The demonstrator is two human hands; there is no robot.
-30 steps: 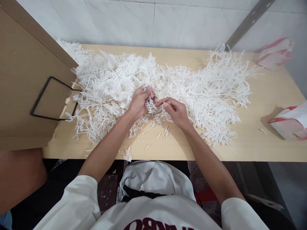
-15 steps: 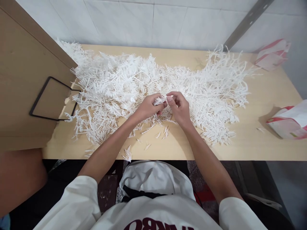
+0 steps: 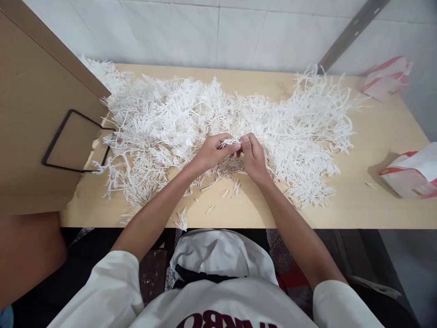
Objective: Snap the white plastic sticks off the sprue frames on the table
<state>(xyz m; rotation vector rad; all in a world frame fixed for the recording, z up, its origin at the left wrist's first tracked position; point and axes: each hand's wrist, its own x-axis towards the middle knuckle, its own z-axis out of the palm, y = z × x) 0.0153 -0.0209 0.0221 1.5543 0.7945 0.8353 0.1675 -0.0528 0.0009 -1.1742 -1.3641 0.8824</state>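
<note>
Between my hands is a small sprig of thin white branched strands (image 3: 230, 142). My left hand (image 3: 215, 149) is closed on it, thumb over its base, with the strand tips fanning out to the left. The fingertips of my right hand (image 3: 252, 155) pinch at the right end of the same sprig, touching the left fingertips; what exactly lies in this pinch is hidden. Behind and around both hands spreads a wide heap of similar white branched pieces (image 3: 184, 107). Several loose bits, one a small white cluster (image 3: 182, 219), lie nearer the table's front edge.
A cardboard panel (image 3: 41, 105) stands at the left, with a black wire frame (image 3: 64, 136) against it. Two red-and-white paper packets (image 3: 411, 175) are on the right of the wooden table (image 3: 358, 200). A tiled wall (image 3: 194, 32) and a metal post (image 3: 353, 34) rise behind. Another person's limb (image 3: 30, 255) shows lower left.
My right hand has closed its thumb and fingers into a pinch and turned slightly, meeting the left fingertips. My left thumb has moved onto the sprig's base. The heap looks the same.
</note>
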